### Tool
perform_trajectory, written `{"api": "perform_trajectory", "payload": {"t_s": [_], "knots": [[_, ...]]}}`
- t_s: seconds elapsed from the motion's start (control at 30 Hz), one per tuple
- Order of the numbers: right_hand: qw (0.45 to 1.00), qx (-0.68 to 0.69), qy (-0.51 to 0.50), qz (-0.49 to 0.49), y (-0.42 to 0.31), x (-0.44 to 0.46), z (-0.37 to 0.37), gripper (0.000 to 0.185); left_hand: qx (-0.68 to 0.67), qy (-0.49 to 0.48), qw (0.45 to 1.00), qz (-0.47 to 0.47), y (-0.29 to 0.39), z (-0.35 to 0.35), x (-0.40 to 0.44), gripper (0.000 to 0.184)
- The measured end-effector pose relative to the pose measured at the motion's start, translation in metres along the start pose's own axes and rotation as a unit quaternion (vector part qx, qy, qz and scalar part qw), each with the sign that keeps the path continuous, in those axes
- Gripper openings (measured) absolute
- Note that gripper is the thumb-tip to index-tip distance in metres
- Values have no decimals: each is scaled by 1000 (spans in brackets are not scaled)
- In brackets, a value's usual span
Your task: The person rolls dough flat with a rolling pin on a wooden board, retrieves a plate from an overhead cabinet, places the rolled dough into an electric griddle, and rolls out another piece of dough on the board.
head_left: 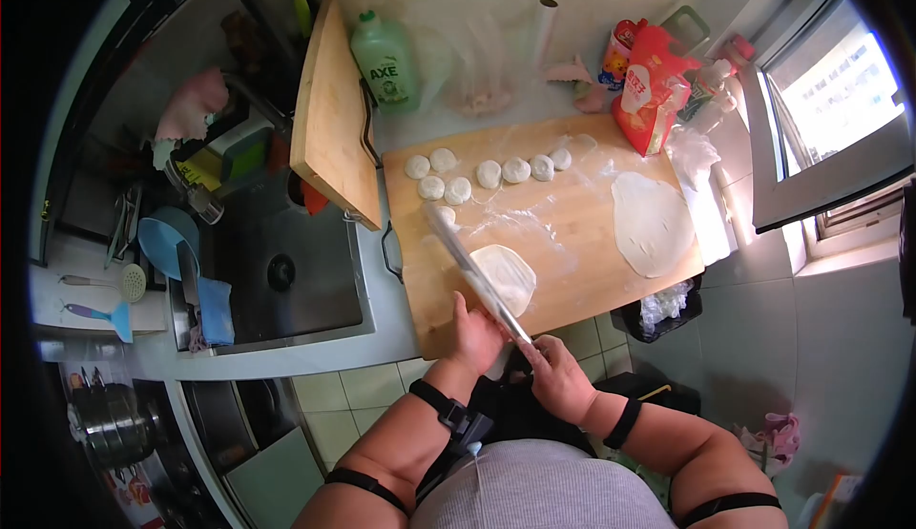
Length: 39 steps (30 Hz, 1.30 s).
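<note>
My right hand (561,376) is closed around the near end of a long, flour-dusted rolling pin (469,264), which slants up and away to the left over the cutting board (592,281). My left hand (477,336) is at the pin's lower part, thumb stretched up and apart; its fingers are partly hidden behind the pin. Just beyond lies a small flattened round of dough (506,279), partly behind the pin. One dough ball (445,216) sits by the pin's far end. Several more dough balls (515,169) stand near the back edge. A large rolled-out dough sheet (654,224) lies at the right.
On the left are a sink (286,281) and an upright wooden board (334,119). Behind the cutting board stand a green AXE bottle (386,66) and a red bag (652,95). An open window (840,100) juts in at right. A black bin (658,314) is below the board's right edge.
</note>
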State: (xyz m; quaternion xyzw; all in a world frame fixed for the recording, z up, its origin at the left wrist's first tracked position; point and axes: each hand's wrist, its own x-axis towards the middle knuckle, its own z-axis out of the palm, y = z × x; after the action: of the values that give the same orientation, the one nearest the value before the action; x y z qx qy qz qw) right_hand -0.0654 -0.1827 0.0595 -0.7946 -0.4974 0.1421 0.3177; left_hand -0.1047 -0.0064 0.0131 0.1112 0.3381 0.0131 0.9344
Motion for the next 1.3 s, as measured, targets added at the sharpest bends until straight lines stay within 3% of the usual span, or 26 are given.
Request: {"api": "perform_trajectory", "payload": {"t_s": [0.07, 0.3, 0.37, 0.4, 0.47, 0.5, 0.57, 0.6, 0.73, 0.8, 0.9, 0.93, 1.0, 1.1, 1.17, 1.23, 1.3], "knots": [[995, -85, -26, -42, -3, 0, -11, 66, -6, 50, 997, 56, 0, 17, -7, 76], [982, -159, -89, -43, -2, 9, -36, 61, -51, 44, 996, 51, -14, -18, 1, 58], [974, -197, -111, -10, -3, 15, -41, 56, -23, 49, 996, 70, -21, -36, 7, 39], [974, -197, -112, -13, -1, 17, -42, 56, -25, 49, 996, 73, -26, -34, 2, 39], [973, -202, -112, -10, 2, 20, -43, 54, 121, 21, 975, 185, -35, -30, -9, 26], [973, -201, -113, -14, 3, 21, -43, 54, 120, 22, 975, 188, -37, -28, -12, 26], [973, -187, -136, -7, 4, 21, -42, 54, 243, 65, 934, 252, -43, -24, -15, 35], [973, -186, -137, -11, 5, 21, -41, 54, 243, 80, 927, 275, -44, -17, -16, 44], [974, -182, -132, -28, 6, 23, -42, 55, 244, 114, 896, 352, -48, -12, 7, 48], [974, -181, -136, -22, 6, 25, -45, 56, 339, 212, 796, 453, -49, -12, 19, 37], [975, -174, -136, -18, 6, 27, -52, 57, 394, 272, 775, 412, -33, -25, 22, 25], [976, -171, -133, -21, 6, 27, -54, 55, 396, 270, 775, 413, -29, -26, 20, 25], [978, -165, -127, -22, 8, 26, -58, 54, 474, 256, 715, 445, -22, -27, 11, 19], [986, -114, -121, -12, 17, 23, -70, 54, 454, 201, 730, 469, -8, -20, -10, 15], [993, -84, -77, -15, 26, 22, -82, 55, 471, 203, 709, 484, 9, -12, -24, 13], [996, -70, -62, -1, 34, 21, -99, 55, 512, 199, 637, 540, 32, -10, -34, 12], [995, -59, -41, 62, 43, 18, -115, 55, 509, 197, 654, 525, 52, 7, -48, 9]]}}
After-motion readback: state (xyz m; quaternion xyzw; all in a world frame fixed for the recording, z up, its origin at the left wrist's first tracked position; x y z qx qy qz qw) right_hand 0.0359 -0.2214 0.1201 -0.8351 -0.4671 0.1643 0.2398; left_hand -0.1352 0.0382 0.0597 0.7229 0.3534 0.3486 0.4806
